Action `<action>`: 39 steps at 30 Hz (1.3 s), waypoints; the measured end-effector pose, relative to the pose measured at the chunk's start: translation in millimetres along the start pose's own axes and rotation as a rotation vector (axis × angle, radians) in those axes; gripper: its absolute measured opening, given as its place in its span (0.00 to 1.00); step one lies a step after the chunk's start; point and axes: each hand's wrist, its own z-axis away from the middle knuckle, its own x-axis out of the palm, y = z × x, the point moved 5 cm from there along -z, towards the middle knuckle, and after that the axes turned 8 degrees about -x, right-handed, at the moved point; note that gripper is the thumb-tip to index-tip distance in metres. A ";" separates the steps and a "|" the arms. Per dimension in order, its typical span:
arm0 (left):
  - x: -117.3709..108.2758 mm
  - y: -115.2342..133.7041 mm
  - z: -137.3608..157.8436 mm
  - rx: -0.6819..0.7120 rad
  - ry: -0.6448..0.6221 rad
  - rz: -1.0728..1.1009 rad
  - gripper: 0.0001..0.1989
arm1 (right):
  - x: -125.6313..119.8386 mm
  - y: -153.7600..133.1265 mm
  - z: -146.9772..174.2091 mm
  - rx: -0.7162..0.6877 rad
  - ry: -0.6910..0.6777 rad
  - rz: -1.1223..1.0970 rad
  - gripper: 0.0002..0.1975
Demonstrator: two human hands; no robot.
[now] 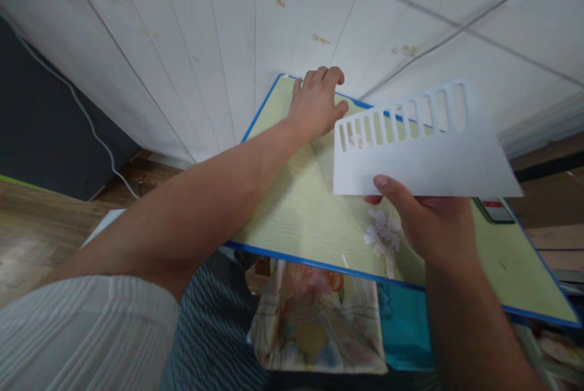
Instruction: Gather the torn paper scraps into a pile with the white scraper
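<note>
A white-planked wall behind a pale yellow-green, blue-edged tabletop, a white slotted sheet raised above it in the right hand.
The thin sheet, its rounded slots growing larger toward the right, is pinched at its near edge, thumb on top and fingers beneath; in this view its right corner reaches past the tabletop's edge. The left hand is half open near the far edge, fingers loosely bent, thumb just beside the sheet's left corner; I cannot tell whether it touches. Tabletop surface stretches between the left forearm and a white cluster of strip-like scraps by the right wrist.
</note>
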 end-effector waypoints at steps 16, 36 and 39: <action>-2.2 2.1 2.2 -0.002 0.016 -0.010 0.19 | -2.4 -1.7 -0.8 0.001 -0.001 0.039 0.14; 2.9 -35.8 -2.8 -0.154 0.028 -0.089 0.22 | 6.7 10.5 27.5 -0.022 -0.106 -0.100 0.16; -0.9 -33.7 -0.5 -0.147 0.027 -0.129 0.23 | 1.9 18.1 36.9 -0.019 -0.106 -0.092 0.16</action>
